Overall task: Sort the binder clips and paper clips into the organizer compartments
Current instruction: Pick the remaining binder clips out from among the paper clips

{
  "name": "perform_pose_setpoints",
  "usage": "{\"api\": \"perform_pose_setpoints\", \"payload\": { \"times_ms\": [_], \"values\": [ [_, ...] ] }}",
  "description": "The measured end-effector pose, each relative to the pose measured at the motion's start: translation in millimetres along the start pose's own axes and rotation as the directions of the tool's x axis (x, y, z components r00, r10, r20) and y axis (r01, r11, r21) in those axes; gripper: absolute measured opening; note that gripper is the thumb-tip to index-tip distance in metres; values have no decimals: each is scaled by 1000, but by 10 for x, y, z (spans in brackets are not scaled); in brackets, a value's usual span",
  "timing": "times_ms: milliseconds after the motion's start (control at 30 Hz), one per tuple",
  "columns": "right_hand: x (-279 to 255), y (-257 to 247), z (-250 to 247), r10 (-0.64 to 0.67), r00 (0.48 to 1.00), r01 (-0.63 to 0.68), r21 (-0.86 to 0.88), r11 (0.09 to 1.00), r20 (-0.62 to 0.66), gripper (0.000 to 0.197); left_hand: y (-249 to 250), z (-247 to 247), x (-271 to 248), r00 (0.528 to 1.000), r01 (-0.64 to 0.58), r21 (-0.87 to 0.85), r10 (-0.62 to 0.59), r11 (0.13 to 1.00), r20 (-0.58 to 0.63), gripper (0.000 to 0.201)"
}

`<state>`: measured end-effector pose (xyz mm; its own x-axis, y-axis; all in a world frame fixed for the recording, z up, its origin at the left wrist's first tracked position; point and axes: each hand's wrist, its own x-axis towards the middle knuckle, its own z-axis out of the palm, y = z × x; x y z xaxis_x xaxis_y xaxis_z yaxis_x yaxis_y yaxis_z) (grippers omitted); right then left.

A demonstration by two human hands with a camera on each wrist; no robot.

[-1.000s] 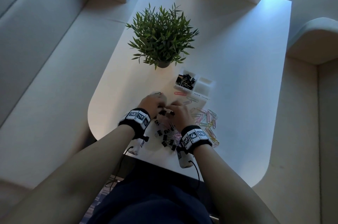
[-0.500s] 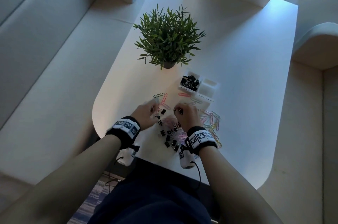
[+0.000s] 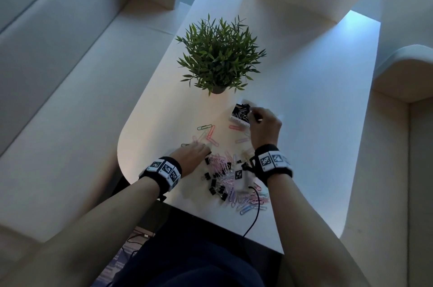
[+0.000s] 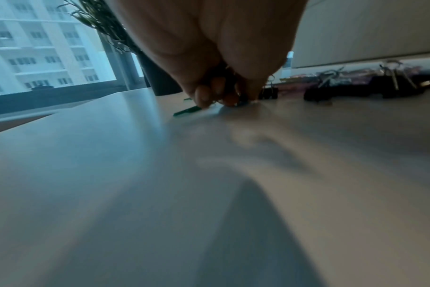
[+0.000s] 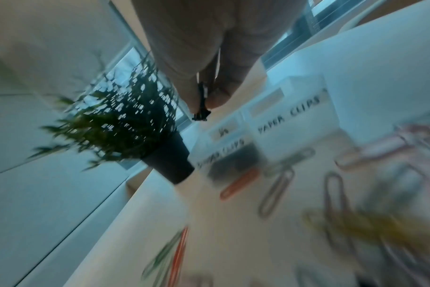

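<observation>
Binder clips: small black bodies with bent silver wire handles; loose ones [image 3: 212, 184] lie just right of the left hand [image 3: 191, 154], mixed into the paper clips.
Held clip: the right hand [image 3: 263, 126] pinches one black binder clip [image 5: 202, 101] between thumb and fingertips, hanging just above the organizer.
Paper clips: looped wire in pink, lilac, orange, green and yellow; a heap [image 3: 236, 187] spreads beneath the right wrist, strays [image 3: 206, 134] lie beyond the left hand.
Left hand: fingertips [image 4: 204, 97] curl down onto the table [image 3: 304, 146], touching a green paper clip [image 4: 187, 111]; whether they grip anything, I cannot tell.
Organizer: a translucent white box [image 5: 270, 124] of square compartments under the right fingers, hand-lettered "PAPER CLIPS" on one front.
Contents: the compartment left of the right fingertips [image 3: 241, 111] holds a pile of black binder clips.
Surfaces: smooth matte white tabletop with rounded corners.
</observation>
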<state>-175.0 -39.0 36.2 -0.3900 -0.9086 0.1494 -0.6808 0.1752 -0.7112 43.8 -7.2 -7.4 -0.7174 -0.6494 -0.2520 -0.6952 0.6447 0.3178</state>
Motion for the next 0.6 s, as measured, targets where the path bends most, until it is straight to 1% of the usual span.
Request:
{"api": "perform_pose_setpoints", "payload": {
  "times_ms": [33,100,133,200,233,300,333,400,500,533,600],
  "values": [
    [98,13,-13,10,1000,-10,-10,1000,-5,12,4,1,-1,1000,3,-6,-3,1000,-15,33],
    [224,41,16,41,998,-40,-21,999,38,10,-3,8,19,999,20,-50,-22,999,-45,39],
    [255,57,49,45,996,-42,-34,999,76,10,-7,-7,22,998,57,-79,-60,995,-35,40],
    [275,84,105,39,988,-30,-66,997,149,13,5,-55,27,988,145,-198,-154,970,-29,38],
    [273,88,111,28,987,-17,-66,998,160,14,23,-95,19,983,161,-253,-178,954,-47,36],
    [264,102,67,13,993,-10,-26,1000,121,15,96,-234,38,966,179,-352,-232,919,-114,28],
    [246,100,31,18,995,-18,-5,1000,94,16,135,-308,67,950,186,-411,-270,892,-156,22],
    [198,119,-77,51,999,-52,31,998,15,17,231,-519,211,924,171,-509,-317,844,-215,13],
    [40,238,-243,180,975,-161,136,977,-134,16,358,-776,590,926,132,-553,-301,823,-228,13],
    [-38,292,-298,220,960,-193,165,967,-173,15,395,-840,749,931,123,-546,-286,829,-224,13],
    [-231,380,-370,264,943,-228,185,956,-203,14,426,-903,1067,946,121,-479,-247,869,-208,14]
  ]
}}
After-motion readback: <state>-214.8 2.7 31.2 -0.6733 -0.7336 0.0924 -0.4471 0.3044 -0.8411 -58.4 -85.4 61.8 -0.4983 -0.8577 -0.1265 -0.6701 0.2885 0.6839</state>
